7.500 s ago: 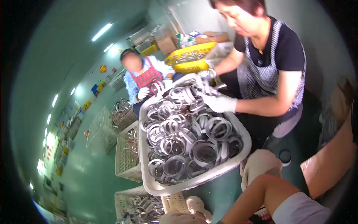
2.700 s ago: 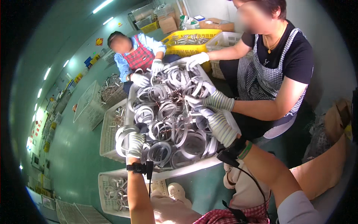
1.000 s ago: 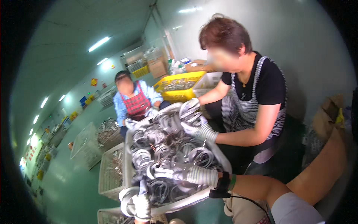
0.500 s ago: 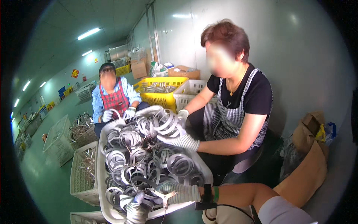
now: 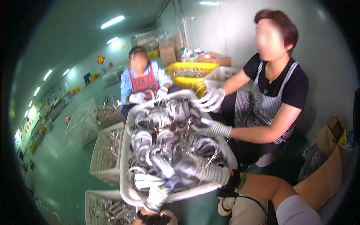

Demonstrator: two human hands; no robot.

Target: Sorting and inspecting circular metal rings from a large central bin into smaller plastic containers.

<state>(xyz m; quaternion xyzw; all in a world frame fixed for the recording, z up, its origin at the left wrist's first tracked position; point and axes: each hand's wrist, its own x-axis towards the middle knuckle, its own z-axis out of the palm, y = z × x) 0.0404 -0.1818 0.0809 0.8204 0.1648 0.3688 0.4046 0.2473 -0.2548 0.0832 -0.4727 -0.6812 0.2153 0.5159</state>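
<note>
A white tub (image 5: pixel 125 170) in front of me is heaped with grey metal ring bands (image 5: pixel 141 140), several of them nested together. At its near edge my left hand (image 5: pixel 156 198), in a striped glove, is beside pale bands (image 5: pixel 148 181); its fingers are blurred. My right hand (image 5: pixel 213 173), gloved and with a dark strap at the wrist, reaches over the near right part of the heap. Motion smears its fingertips, so whether they grip a band does not show. A thin shiny metal piece (image 5: pixel 210 159) shows just above this hand.
Across the tub to the right, a co-worker (image 5: pixel 277 86) holds several rings (image 5: pixel 210 100). Another co-worker (image 5: pixel 144 80) sits at the far end, handling a ring. Crates of metal parts (image 5: pixel 107 150) line the left; a yellow crate (image 5: pixel 206 67) stands behind. Cardboard (image 5: pixel 318 183) leans at the right.
The view has swung, shifting the scene rightward. My hands have moved apart, and the forked metal piece at my right hand no longer shows there. The right co-worker has lifted rings toward themself.
</note>
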